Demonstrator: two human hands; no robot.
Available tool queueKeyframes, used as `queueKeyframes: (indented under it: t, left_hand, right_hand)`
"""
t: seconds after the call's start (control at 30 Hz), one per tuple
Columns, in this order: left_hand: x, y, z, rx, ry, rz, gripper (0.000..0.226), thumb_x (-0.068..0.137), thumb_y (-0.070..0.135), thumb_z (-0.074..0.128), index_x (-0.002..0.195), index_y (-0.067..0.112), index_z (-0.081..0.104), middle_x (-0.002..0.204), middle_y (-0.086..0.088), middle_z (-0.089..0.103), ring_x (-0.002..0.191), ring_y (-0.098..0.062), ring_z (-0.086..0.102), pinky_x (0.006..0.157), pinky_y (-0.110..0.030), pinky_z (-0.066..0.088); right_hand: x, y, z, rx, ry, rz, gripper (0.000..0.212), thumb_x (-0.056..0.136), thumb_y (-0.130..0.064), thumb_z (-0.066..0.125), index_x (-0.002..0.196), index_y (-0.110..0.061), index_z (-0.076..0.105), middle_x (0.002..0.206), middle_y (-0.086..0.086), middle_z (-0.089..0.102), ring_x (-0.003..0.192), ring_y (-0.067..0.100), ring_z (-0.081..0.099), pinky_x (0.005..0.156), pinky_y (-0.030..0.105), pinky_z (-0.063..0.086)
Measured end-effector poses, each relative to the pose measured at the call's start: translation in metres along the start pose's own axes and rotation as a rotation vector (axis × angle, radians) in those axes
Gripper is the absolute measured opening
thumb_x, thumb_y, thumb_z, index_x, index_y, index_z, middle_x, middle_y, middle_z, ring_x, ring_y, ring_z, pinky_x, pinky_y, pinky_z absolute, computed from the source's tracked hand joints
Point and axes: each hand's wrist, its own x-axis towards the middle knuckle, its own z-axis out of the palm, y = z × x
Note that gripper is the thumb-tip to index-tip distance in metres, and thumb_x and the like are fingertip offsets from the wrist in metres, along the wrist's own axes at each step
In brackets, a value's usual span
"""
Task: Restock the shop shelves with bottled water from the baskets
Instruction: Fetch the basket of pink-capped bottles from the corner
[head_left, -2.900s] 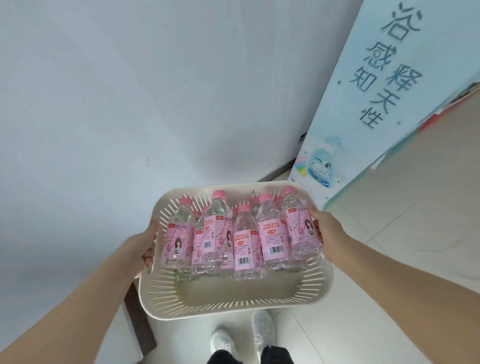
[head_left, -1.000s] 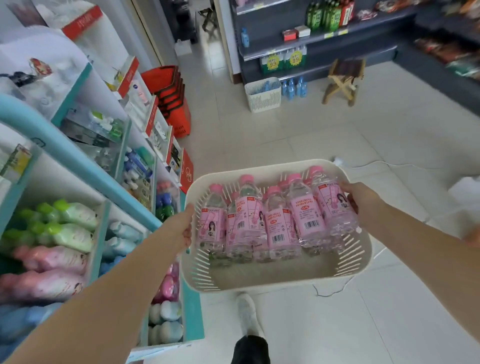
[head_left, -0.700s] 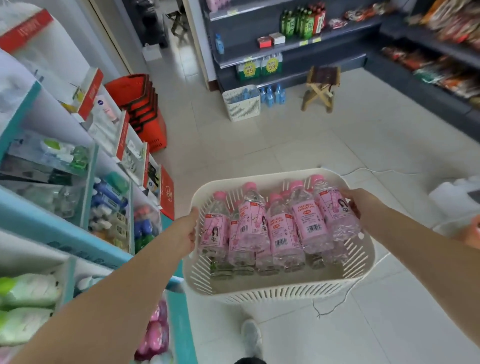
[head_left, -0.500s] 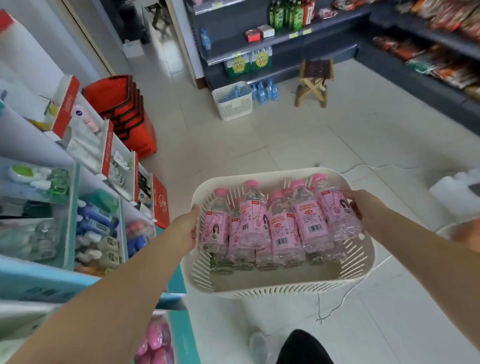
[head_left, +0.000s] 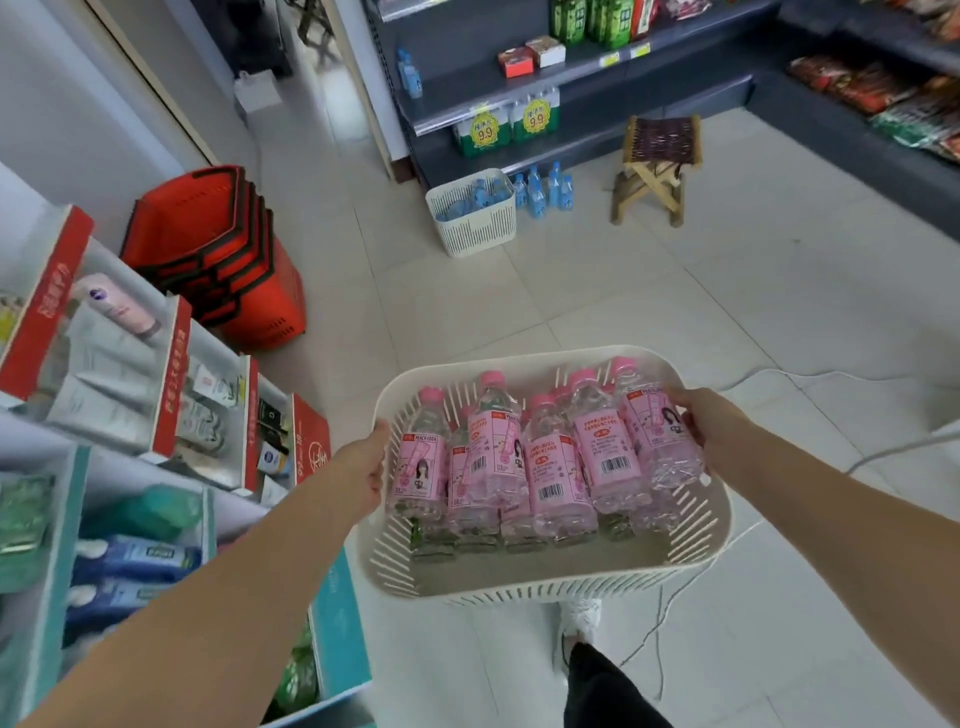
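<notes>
You are turning out of the blank-wall corner. The wall and banner that were filling the view about three seconds back are gone, and the shop aisle is opening ahead. Over the last second the dark shelving (head_left: 597, 98) is growing larger in view.

Your grip is staying the same. Your left hand (head_left: 363, 467) is holding the left wall of the white basket (head_left: 545, 577), with its fingers mostly hidden behind the rim. Your right hand (head_left: 711, 426) is curling its fingers (head_left: 685, 410) over the right rim, against the rightmost bottle. The basket is riding in mid-air between your hands, above the floor (head_left: 779, 312).

My reading is that you are still carrying and no bottle is going onto a shelf yet. The likely drop point is at the foot of the dark shelving.

Counts:
- Pink-capped bottles (head_left: 550, 467): five are showing in the front row. At least two more caps are peeking out behind, so I cannot tell the full total.
- White baskets: two, the one you are carrying and a second basket (head_left: 472, 223) on the floor by the shelving's foot.
- Blue bottles (head_left: 545, 189): about four are standing just beside that second basket, and more inside it are too blurred to count.
- Folding stool (head_left: 657, 166): one.
- Red shopping baskets (head_left: 218, 249): one nested stack against the left edge of the floor.
</notes>
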Motion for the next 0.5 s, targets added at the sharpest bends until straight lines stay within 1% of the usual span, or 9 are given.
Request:
queueKeyframes:
  t: [0.07,0.1,0.2,0.27,0.37,0.43,0.47,0.5]
  left_hand:
    - [0.024,0.03,0.01,0.005,0.007,-0.012,0.043,0.092,0.049,0.048,0.071,0.012,0.044,0.059,0.002,0.023,0.05,-0.008,0.015,0.039,-0.02,0.019]
    - [0.035,0.044,0.014,0.009,0.005,-0.019,0.043,0.091,0.05,0.048,0.072,0.012,0.045,0.059,0.002,0.022,0.05,-0.009,0.015,0.041,-0.02,0.019]
    - [0.067,0.088,0.024,-0.011,-0.003,-0.035,0.045,0.089,0.053,0.049,0.066,0.016,0.04,0.058,0.003,0.021,0.048,-0.008,0.016,0.038,-0.018,0.018]
    - [0.085,0.119,0.031,-0.021,0.011,-0.013,0.046,0.09,0.054,0.048,0.063,0.018,0.037,0.057,0.003,0.02,0.048,-0.008,0.015,0.036,-0.018,0.017]
    - [0.117,0.167,0.041,-0.023,0.023,0.0,0.047,0.09,0.054,0.048,0.062,0.018,0.035,0.058,0.002,0.019,0.049,-0.009,0.014,0.041,-0.021,0.017]
    - [0.141,0.198,0.047,-0.016,0.016,-0.005,0.045,0.09,0.051,0.049,0.064,0.017,0.037,0.06,0.002,0.02,0.05,-0.009,0.015,0.035,-0.018,0.021]
    - [0.15,0.215,0.052,-0.032,-0.002,-0.001,0.042,0.091,0.049,0.049,0.068,0.015,0.042,0.061,0.003,0.025,0.05,-0.009,0.02,0.033,-0.016,0.026]
    - [0.161,0.231,0.057,-0.058,-0.026,0.009,0.037,0.092,0.047,0.049,0.079,0.012,0.051,0.065,0.003,0.038,0.053,-0.01,0.034,0.038,-0.014,0.037]
  right_hand:
    - [0.022,-0.032,0.018,-0.001,-0.008,0.013,0.019,0.082,-0.022,0.068,0.088,-0.008,0.057,0.047,0.005,0.057,0.033,0.017,0.056,0.036,0.021,0.044]
    - [0.032,-0.048,0.026,-0.001,-0.013,0.01,0.019,0.082,-0.023,0.068,0.088,-0.008,0.058,0.048,0.005,0.059,0.036,0.018,0.058,0.038,0.021,0.045]
    - [0.06,-0.096,0.054,-0.01,-0.012,-0.009,0.024,0.08,-0.024,0.07,0.095,-0.008,0.062,0.065,0.008,0.064,0.055,0.023,0.063,0.052,0.029,0.052]
    - [0.077,-0.125,0.07,-0.021,-0.006,-0.023,0.023,0.079,-0.026,0.071,0.09,-0.007,0.062,0.067,0.008,0.063,0.058,0.024,0.062,0.057,0.033,0.052]
    - [0.099,-0.168,0.096,-0.009,-0.003,-0.019,0.023,0.078,-0.025,0.072,0.083,-0.007,0.058,0.063,0.008,0.06,0.054,0.023,0.061,0.054,0.031,0.049]
    - [0.114,-0.195,0.114,0.002,0.004,-0.022,0.022,0.08,-0.023,0.071,0.079,-0.007,0.055,0.06,0.007,0.057,0.05,0.021,0.058,0.05,0.03,0.046]
    - [0.122,-0.208,0.124,0.004,0.01,-0.021,0.022,0.081,-0.023,0.07,0.078,-0.008,0.054,0.059,0.006,0.056,0.049,0.02,0.057,0.049,0.03,0.045]
    - [0.131,-0.219,0.135,0.003,0.016,-0.017,0.022,0.081,-0.022,0.069,0.077,-0.008,0.054,0.058,0.006,0.055,0.048,0.02,0.056,0.048,0.03,0.044]
